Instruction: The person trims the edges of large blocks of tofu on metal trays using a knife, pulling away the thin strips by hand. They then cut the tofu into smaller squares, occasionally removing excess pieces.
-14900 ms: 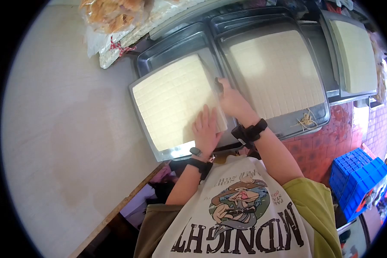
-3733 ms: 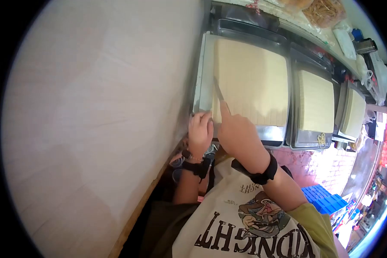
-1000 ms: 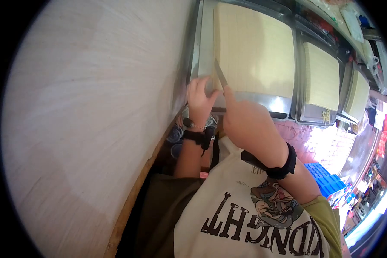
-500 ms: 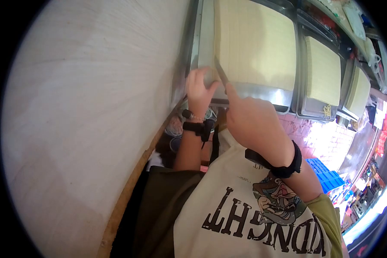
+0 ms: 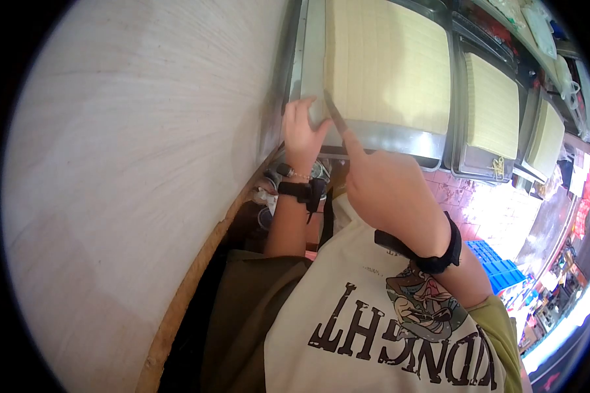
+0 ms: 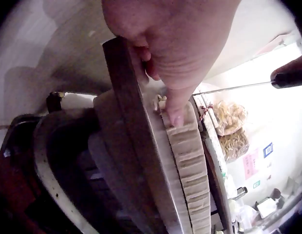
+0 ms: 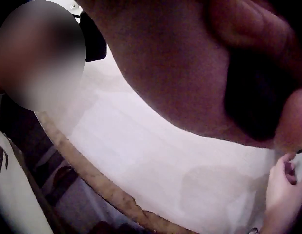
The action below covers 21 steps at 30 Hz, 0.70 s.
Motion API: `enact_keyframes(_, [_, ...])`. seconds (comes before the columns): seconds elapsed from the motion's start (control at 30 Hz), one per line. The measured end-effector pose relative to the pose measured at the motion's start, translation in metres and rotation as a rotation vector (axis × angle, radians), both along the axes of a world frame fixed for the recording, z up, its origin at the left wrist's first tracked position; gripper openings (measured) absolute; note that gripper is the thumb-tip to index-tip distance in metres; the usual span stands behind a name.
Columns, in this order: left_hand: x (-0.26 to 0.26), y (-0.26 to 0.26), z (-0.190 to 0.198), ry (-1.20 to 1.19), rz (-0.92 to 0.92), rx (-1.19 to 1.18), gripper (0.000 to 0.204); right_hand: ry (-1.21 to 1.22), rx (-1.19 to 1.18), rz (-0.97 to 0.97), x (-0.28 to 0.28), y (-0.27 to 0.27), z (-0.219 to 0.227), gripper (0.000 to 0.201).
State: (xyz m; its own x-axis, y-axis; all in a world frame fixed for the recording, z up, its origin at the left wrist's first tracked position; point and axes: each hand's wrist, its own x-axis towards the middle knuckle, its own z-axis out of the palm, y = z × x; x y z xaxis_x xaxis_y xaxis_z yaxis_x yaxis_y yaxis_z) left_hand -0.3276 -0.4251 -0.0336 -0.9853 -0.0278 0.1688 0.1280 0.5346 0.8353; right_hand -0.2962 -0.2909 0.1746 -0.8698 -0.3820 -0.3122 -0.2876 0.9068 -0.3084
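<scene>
"While the pale worktop (image 5: 131, 164) fills the left side, what comes right after it?"

"Its wooden edge (image 5: 193, 270), then the left hand (image 5: 301, 137), at the near left corner of a metal tray (image 5: 403, 139). The fingers are loosely bent with the thumb (image 6: 178, 116) spread away from them; in the left wrist view, the thumb's tip touches the end of the big slab."

"And that slab?"

"The big slab (image 5: 387, 65) lies in the tray, pale and scored with parallel lines. At its left edge, near the front corner, slants the knife (image 5: 337, 118). Whether the tip is in the slab, I can't tell."

"Who has the knife?"

"The right hand (image 5: 390, 193) grips it, index finger stretched along it."

"Farther right?"

"A second slab (image 5: 491, 101) in another tray (image 5: 476, 159), thin strips (image 5: 498, 166) heaped at its near end, then a third slab (image 5: 545, 141). Below them, blue crates (image 5: 495, 265)."
</scene>
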Motion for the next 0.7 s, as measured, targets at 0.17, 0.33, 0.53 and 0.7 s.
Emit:
enact_keyframes(0.17, [0.002,0.0,0.004,-0.043,0.002,0.018,0.056,-0.05,-0.017,0.01,0.007,0.0,0.008,0.058])
enact_keyframes(0.33, [0.007,0.0,0.007,-0.064,0.02,0.117,0.059,-0.097,-0.017,0.017,0.012,0.005,0.014,0.059])
enact_keyframes(0.53, [0.007,-0.004,0.003,-0.058,0.001,0.086,0.06,-0.238,-0.012,-0.146,0.013,0.01,0.026,0.044])
enact_keyframes(0.7, [0.003,-0.002,0.007,-0.049,0.008,0.063,0.058,-0.104,-0.017,-0.165,0.012,0.009,0.011,0.036])
